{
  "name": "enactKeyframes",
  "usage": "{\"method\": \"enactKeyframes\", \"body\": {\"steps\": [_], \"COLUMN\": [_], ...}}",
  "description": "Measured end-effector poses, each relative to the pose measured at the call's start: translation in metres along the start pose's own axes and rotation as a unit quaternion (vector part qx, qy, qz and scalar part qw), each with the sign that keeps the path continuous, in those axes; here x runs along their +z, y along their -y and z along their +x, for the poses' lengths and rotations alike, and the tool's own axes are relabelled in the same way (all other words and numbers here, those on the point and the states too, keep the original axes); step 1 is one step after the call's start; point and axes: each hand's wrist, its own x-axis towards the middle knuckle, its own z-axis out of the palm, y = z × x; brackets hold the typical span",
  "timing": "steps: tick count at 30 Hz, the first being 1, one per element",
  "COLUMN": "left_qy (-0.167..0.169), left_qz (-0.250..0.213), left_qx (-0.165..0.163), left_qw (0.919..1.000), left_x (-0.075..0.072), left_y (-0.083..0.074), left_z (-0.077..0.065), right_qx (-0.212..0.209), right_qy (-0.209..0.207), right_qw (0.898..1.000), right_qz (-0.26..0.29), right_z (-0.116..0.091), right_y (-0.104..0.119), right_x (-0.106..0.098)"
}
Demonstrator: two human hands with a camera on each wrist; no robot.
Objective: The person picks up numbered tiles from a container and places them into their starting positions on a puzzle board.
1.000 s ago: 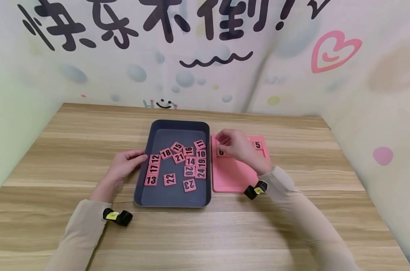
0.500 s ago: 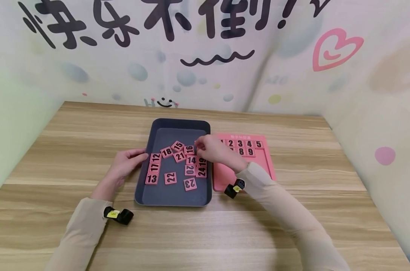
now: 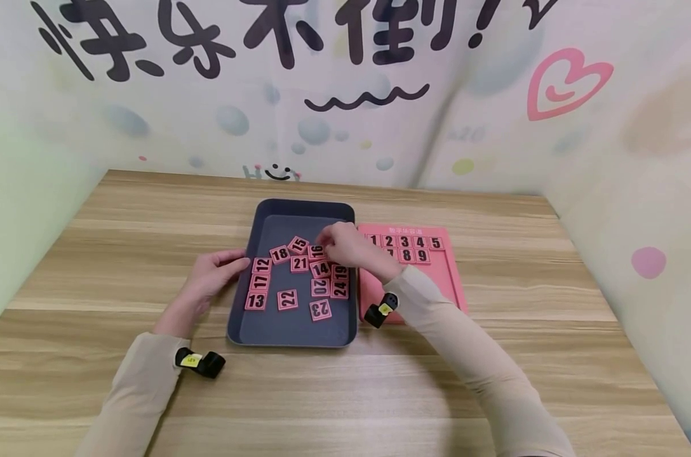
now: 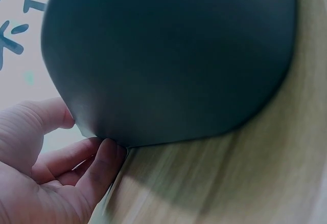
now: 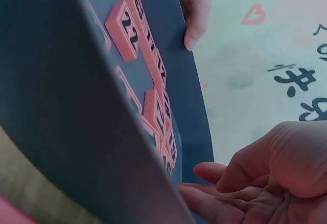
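A dark grey tray [image 3: 291, 330] holds several pink number tiles, among them a 22 tile [image 3: 287, 299] and a 21 tile [image 3: 300, 263]. My left hand [image 3: 208, 279] grips the tray's left rim, thumb on top; in the left wrist view its fingers [image 4: 104, 162] curl against the outer wall. My right hand [image 3: 345, 244] reaches over the tray's right rim, curled fingers down among the tiles, close to the 16 tile [image 3: 316, 252] and 14 tile [image 3: 320, 269]. Its fingertips are hidden behind the tray wall in the right wrist view, so I cannot tell whether they pinch a tile.
Right beside the tray lies a pink number board [image 3: 420, 285], with tiles 1 to 5 along its top row and an 8 tile [image 3: 406, 255] and 9 tile [image 3: 422, 255] below. The wooden table [image 3: 300, 406] meets a printed wall [image 3: 208, 146] behind.
My right hand has moved left from the board into the tray, uncovering the board's tiles. Tiles 21 and 14 have turned slightly; tiles 10 and 11 are now covered. The left hand stays put.
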Motion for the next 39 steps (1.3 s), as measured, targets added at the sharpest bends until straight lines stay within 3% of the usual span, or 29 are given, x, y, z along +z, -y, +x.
{"method": "enactKeyframes", "body": {"steps": [7,17,28,39], "left_qy": [0.001,0.004,0.007,0.002], "left_qz": [-0.002,-0.001,-0.004,0.0], "left_qx": [0.0,0.001,0.0,0.002], "left_qw": [1.0,1.0,1.0,1.0], "left_x": [0.0,-0.002,-0.001,-0.001], "left_y": [0.001,0.002,0.001,0.002], "left_z": [-0.001,0.001,0.0,0.0], "right_qx": [0.005,0.007,0.017,-0.018], "right_qy": [-0.018,0.008,0.004,0.005], "right_qw": [1.0,0.991,0.984,0.972], "right_qz": [0.015,-0.131,-0.179,-0.235], "right_z": [0.003,0.007,0.009,0.013], "right_y": [-0.008,-0.006,-0.001,-0.003], "right_x": [-0.004,-0.001,0.003,0.003]}}
